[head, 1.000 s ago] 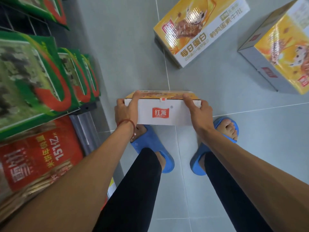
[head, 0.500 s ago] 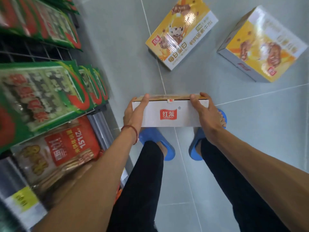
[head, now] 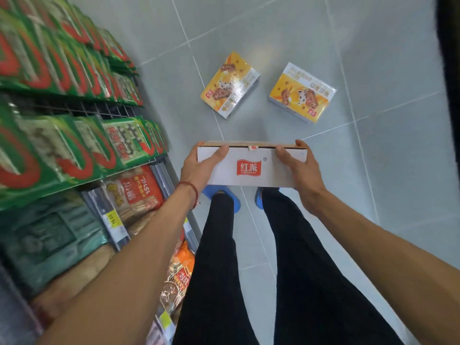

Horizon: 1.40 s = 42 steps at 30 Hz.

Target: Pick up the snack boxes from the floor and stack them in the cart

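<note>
Gripping box point(head: 251, 171): left hand point(head: 199, 168), right hand point(head: 302, 176)

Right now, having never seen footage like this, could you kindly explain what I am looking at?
There is no machine here: a person wears one wide-angle camera on the head, so the single view looks forward and down along their own arms. The left hand and the right hand grip a snack box near its two ends, its white side with a red logo facing the camera, above the blue slippers. Two more lie apart on the grey tiled floor: the left yellow box and the right yellow box. Shelves of green and red snack packets stand on the person's left. The cart is not in view.
</note>
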Each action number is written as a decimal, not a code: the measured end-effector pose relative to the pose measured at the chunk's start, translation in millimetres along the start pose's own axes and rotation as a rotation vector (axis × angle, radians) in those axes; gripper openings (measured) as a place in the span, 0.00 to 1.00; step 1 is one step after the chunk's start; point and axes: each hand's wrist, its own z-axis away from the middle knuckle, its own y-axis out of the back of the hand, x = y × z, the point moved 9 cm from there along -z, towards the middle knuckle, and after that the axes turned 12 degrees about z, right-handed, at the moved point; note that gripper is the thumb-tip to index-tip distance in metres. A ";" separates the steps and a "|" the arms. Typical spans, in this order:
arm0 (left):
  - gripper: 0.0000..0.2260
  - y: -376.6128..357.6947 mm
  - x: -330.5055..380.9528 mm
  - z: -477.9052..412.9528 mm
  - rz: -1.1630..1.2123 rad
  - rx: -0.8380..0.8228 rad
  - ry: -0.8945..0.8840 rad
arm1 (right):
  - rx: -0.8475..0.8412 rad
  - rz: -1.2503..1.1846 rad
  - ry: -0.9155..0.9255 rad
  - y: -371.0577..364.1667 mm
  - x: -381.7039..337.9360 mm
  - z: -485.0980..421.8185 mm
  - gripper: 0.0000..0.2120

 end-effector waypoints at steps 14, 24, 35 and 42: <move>0.17 -29.9 123.2 153.7 -0.249 -0.221 -0.244 | 0.220 -0.304 0.020 84.4 -26.7 169.8 0.33; 0.13 -79.9 149.7 240.8 -0.521 -0.481 -0.382 | 0.421 -0.664 -0.013 101.7 32.3 280.3 0.25; 0.12 -180.1 72.0 357.7 -0.818 -0.697 -0.478 | 0.668 -1.049 -0.056 134.0 156.5 380.3 0.01; 0.13 -253.3 -24.8 447.6 -0.996 -0.815 -0.562 | 0.773 -1.261 -0.060 174.9 272.2 441.1 0.10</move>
